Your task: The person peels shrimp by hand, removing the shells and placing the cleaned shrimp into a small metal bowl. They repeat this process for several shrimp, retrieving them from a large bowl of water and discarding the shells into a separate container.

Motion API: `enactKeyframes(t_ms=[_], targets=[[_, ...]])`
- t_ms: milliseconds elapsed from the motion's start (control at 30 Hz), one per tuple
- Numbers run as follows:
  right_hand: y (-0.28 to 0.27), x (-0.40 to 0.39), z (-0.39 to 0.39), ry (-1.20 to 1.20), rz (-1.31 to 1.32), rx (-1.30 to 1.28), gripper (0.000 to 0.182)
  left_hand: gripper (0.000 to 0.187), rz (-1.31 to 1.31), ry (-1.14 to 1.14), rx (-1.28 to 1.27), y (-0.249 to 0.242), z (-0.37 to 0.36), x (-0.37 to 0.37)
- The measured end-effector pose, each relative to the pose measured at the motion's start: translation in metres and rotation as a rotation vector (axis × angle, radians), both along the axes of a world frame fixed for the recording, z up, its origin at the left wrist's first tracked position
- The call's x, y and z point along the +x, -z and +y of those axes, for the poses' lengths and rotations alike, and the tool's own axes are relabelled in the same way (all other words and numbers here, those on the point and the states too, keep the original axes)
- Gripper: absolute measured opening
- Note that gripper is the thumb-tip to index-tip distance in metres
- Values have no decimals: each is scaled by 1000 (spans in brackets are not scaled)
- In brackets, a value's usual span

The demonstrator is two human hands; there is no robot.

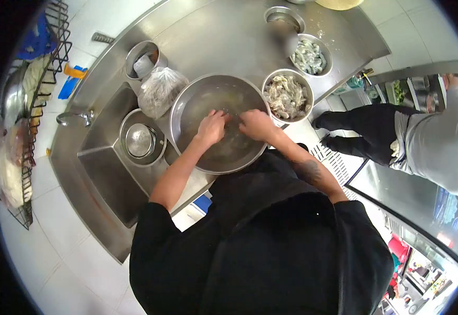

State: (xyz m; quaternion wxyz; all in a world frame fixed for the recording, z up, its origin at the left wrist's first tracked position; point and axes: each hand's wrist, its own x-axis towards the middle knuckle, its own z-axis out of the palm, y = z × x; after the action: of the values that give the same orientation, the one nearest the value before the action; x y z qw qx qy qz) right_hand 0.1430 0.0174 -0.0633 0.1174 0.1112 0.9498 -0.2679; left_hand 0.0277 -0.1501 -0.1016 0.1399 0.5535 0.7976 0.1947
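Note:
Both hands are over a large round metal bowl (187, 152) of cloudy water on the steel counter. My left hand (212, 126) is at the bowl's middle, fingers bent toward the water; what it holds, if anything, is too small to name. To its right, my right hand (257, 125) has its fingers curled down at the water, and anything between them is hidden. A bowl of what look like unpeeled shrimp (287, 96) stands just right of the large bowl. Behind it is a smaller bowl of pale, peeled-looking shrimp (309, 56).
A tied plastic bag (160, 92) rests left of the large bowl, near a metal pot (144, 60). The sink (105, 181) holds a pot with a strainer (140, 140). At the right, another person (428, 139) stands by shelves.

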Motion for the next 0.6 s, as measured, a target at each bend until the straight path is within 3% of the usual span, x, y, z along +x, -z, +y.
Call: enactKeyframes(t_ms=[67, 200, 267, 300, 333, 367, 433, 500, 600], targets=[[-1, -8, -13, 24, -116, 6, 25, 33, -14, -60, -148, 12, 3, 4], [21, -8, -13, -17, -47, 71, 27, 30, -5, -69, -111, 25, 0, 3], [23, -2, -7, -56, -13, 74, 28, 29, -253, -195, -72, 0, 1, -4], [20, 0, -2, -110, 144, 1, 26, 29, -255, -192, -73, -12, 0, -7], [13, 0, 1, -163, 303, -71, 24, 30, -422, -240, 8, -22, -1, -11], [7, -2, 3, -161, 304, -69, 24, 31, -590, -287, 91, -27, -3, -14], [-13, -8, 4, -142, 506, -296, 18, 34, -637, -282, 181, -31, -5, -15], [-24, -12, 8, -121, 545, -313, 17, 33, -862, -423, 320, -55, -6, -14], [-45, -17, 9, -38, 596, -359, 16, 32, -791, -437, 298, -74, -6, -21]])
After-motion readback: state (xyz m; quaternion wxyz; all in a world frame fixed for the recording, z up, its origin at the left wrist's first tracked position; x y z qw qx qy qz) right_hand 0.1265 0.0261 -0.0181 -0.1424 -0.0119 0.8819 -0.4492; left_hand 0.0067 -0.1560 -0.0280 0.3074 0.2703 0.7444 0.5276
